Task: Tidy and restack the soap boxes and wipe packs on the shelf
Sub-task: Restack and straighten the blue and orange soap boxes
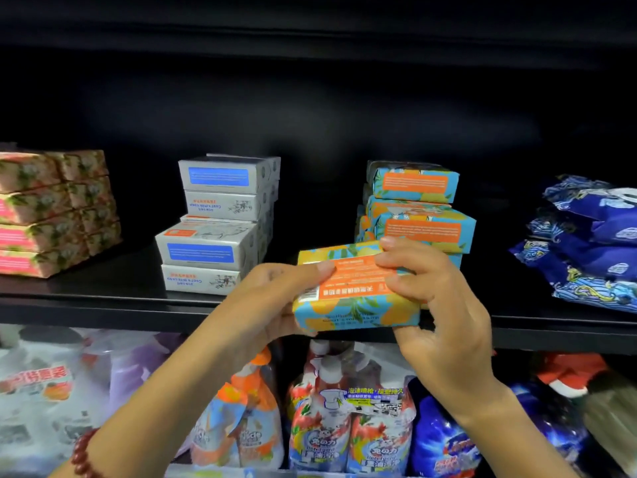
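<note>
A blue soap box with orange fruit print and an orange label (355, 298) is held in front of the black shelf's front edge (103, 310). My left hand (272, 301) grips its left end, thumb on top. My right hand (437, 305) grips its right end, fingers curled over the top. Right behind it stands a stack of matching blue-and-orange soap boxes (418, 208). A stack of white soap boxes with blue labels (217, 222) stands in the shelf's middle. Pink floral soap boxes (51, 212) are stacked at the left. Dark blue wipe packs (586, 243) lie piled at the right.
The shelf below holds spray bottles and refill pouches (348, 419), a purple-and-white pack (51, 401) at the left and dark blue bags (444, 439) at the right. The black back wall and an upper shelf close the space above the stacks.
</note>
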A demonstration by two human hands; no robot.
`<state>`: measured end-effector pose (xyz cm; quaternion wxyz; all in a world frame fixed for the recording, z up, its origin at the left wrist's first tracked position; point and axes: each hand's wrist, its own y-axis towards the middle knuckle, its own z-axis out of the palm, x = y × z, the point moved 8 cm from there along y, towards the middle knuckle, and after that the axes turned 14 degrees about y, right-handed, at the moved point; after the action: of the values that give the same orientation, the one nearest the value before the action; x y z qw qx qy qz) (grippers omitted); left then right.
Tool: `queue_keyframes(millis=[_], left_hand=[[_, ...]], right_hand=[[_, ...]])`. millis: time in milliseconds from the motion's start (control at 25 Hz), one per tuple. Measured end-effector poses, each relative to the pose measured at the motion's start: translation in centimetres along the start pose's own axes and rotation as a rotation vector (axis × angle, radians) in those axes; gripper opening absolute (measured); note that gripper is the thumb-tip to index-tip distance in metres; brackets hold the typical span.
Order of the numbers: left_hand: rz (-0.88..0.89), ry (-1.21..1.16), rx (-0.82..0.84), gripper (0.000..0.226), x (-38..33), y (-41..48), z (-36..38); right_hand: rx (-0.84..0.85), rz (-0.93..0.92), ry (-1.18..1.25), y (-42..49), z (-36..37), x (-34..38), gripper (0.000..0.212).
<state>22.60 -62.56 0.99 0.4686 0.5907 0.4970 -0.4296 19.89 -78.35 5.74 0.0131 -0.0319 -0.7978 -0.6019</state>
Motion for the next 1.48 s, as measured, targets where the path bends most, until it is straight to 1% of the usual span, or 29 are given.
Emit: queue_keyframes(millis=[80, 120, 200, 280, 320, 360, 400, 440, 520, 600, 640, 720, 800, 840, 920, 1000, 1040, 1120, 1200, 1280, 1320, 1360, 1480], left_hand=[[0.031, -0.070, -0.021, 0.018, -0.2, 0.0, -0.1], [0.075, -0.078, -0.052, 0.016, -0.4, 0.0, -0.5], [0.198, -0.025, -0.135, 0.011, -1.0, -0.2, -1.5], [0.355, 0.106, -0.249, 0.017, -1.8, -0.6, -2.5], [0.418, 0.154, -0.273, 0.021, -2.1, -0.9, -2.7], [0.469, 0.182, -0.273, 0.026, -2.4, -1.1, -2.6], [0.513, 0.204, -0.258, 0.030, -2.6, -1.3, -2.4], [0.550, 0.229, -0.237, 0.033, -2.7, -1.3, -2.1], [0.593, 0.284, -0.216, 0.039, -2.7, -1.5, -1.9], [0.570, 0.296, -0.205, 0.050, -2.4, -1.4, -2.4], [0.538, 0.291, -0.197, 0.061, -2.3, -1.3, -2.7], [0.458, 0.293, -0.184, 0.077, -2.0, -1.2, -3.2], [0.411, 0.365, -0.220, 0.075, -1.7, -1.2, -3.3], [0.408, 0.408, -0.246, 0.072, -1.7, -1.3, -3.3], [0.408, 0.445, -0.287, 0.069, -1.6, -1.3, -3.5], [0.389, 0.469, -0.322, 0.064, -1.2, -1.3, -3.8], [0.374, 0.505, -0.344, 0.063, -0.9, -1.3, -4.0], [0.348, 0.614, -0.389, 0.063, -0.4, -1.3, -4.2], [0.319, 0.727, -0.423, 0.068, 0.0, -1.1, -4.2], [0.289, 0.867, -0.434, 0.082, 0.2, -0.9, -3.9], [0.302, 0.940, -0.447, 0.083, 0.1, -1.0, -3.7], [0.344, 1.001, -0.466, 0.079, -0.3, -1.2, -3.4], [0.569, 1.165, -0.545, 0.049, -1.7, -2.3, -1.9]], right_hand=[[0.050, 0.017, -0.038, -0.1, 0.5, -0.4, 0.046], [0.090, 0.075, -0.057, -0.1, 0.7, -0.9, 0.050], [0.167, 0.251, -0.051, -0.3, 0.9, -2.1, 0.066], [0.191, 0.414, 0.033, -0.6, 0.7, -2.8, 0.081], [0.182, 0.484, 0.089, -0.6, 0.7, -3.0, 0.085], [0.167, 0.540, 0.138, -0.5, 0.6, -3.1, 0.085], [0.158, 0.569, 0.162, -0.3, 0.6, -3.2, 0.081], [0.162, 0.569, 0.153, -0.1, 0.7, -3.2, 0.073], [0.175, 0.513, 0.083, 0.5, 1.0, -2.8, 0.060], [0.148, 0.427, 0.015, 0.6, 1.1, -2.3, 0.047], [0.127, 0.371, -0.021, 0.5, 1.1, -1.9, 0.043], [0.095, 0.235, -0.090, 0.1, 1.4, -1.1, 0.040], [0.069, 0.135, -0.111, -0.3, 2.0, -0.7, 0.045], [0.068, 0.113, -0.113, -0.6, 2.3, -0.7, 0.047], [0.105, 0.142, -0.131, -1.1, 2.8, -1.2, 0.047], [0.150, 0.244, -0.173, -1.9, 2.8, -2.3, 0.049], [0.159, 0.286, -0.194, -2.5, 2.5, -2.7, 0.049], [0.158, 0.321, -0.252, -3.4, 1.8, -2.9, 0.044], [0.162, 0.349, -0.323, -4.4, 1.3, -3.1, 0.037], [0.195, 0.390, -0.395, -5.3, 1.2, -3.5, 0.032], [0.218, 0.396, -0.425, -5.7, 1.3, -3.7, 0.032], [0.235, 0.390, -0.446, -5.9, 1.5, -3.7, 0.031], [0.226, 0.380, -0.451, -6.0, 1.6, -3.6, 0.031]])
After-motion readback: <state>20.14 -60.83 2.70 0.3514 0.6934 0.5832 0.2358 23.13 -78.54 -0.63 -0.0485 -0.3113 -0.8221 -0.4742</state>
